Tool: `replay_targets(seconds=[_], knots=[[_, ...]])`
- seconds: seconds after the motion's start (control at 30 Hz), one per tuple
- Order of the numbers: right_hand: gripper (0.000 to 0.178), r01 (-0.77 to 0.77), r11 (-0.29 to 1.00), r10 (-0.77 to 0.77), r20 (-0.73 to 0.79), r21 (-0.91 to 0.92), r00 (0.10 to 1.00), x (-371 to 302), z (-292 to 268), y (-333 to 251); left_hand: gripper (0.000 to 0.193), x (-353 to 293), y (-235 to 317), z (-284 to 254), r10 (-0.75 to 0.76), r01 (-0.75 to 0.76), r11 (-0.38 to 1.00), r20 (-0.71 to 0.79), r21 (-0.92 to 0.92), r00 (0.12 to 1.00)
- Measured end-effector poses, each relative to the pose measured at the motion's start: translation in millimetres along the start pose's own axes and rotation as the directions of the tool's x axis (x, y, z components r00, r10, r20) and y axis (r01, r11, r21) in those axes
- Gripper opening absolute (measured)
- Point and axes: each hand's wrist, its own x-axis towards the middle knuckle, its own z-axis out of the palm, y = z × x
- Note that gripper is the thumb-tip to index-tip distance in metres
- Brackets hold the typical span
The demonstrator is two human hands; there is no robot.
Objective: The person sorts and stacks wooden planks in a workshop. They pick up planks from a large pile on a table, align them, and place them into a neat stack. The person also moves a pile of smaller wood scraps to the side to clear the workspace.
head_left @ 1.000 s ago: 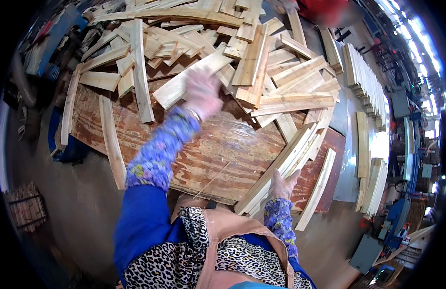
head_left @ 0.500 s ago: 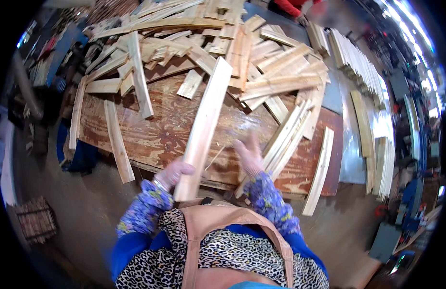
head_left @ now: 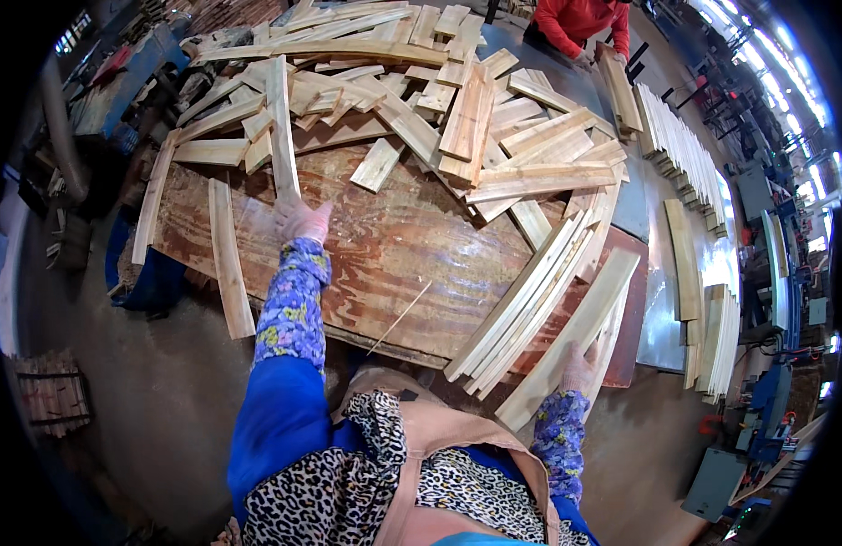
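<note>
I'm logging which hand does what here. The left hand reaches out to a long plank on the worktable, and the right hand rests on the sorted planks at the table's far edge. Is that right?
Not quite. In the head view the right hand rests on the sorted planks at the worktable's near edge, not the far one. The left hand does reach a long plank.

We see pale yellow-cream planks [head_left: 494, 155], some with light brown streaks. The surface [head_left: 403, 255] under them is reddish brown with darker grain lines. Our left hand [head_left: 303, 220] and right hand [head_left: 578, 369] wear pale pink gloves. Our sleeves [head_left: 294, 300] have a purple and blue flower pattern with small yellow spots, over bright blue cloth. Our apron [head_left: 412, 473] is tan, and beside it is a leopard pattern in black, brown and white. The floor [head_left: 148, 400] is grey-brown. A person [head_left: 580, 23] far away wears red.
</note>
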Motion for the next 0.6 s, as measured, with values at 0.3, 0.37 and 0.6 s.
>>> replay_targets(seconds=[0.3, 0.37, 0.6], knots=[[0.054, 0.185, 0.918, -0.204, -0.019, -0.351, 0.979, -12.1, 100.0, 3.0, 0.056, 57.6, -20.6, -9.1, 0.012, 0.112, 0.923, 0.319, -0.368, 0.948], [0.054, 0.331, 0.888, -0.318, 0.094, -0.320, 0.943, -31.0, 165.8, -44.8, 0.040, 19.8, -47.6, 6.8, 0.286, 0.102, 0.666, 0.379, -0.739, 0.880], [0.058, -0.310, 0.951, 0.157, 0.866, -0.002, 0.475, -112.5, 418.3, -103.4, 0.029, -95.6, -42.3, -15.4, 0.702, -0.192, 0.335, 0.108, -0.923, 0.704]])
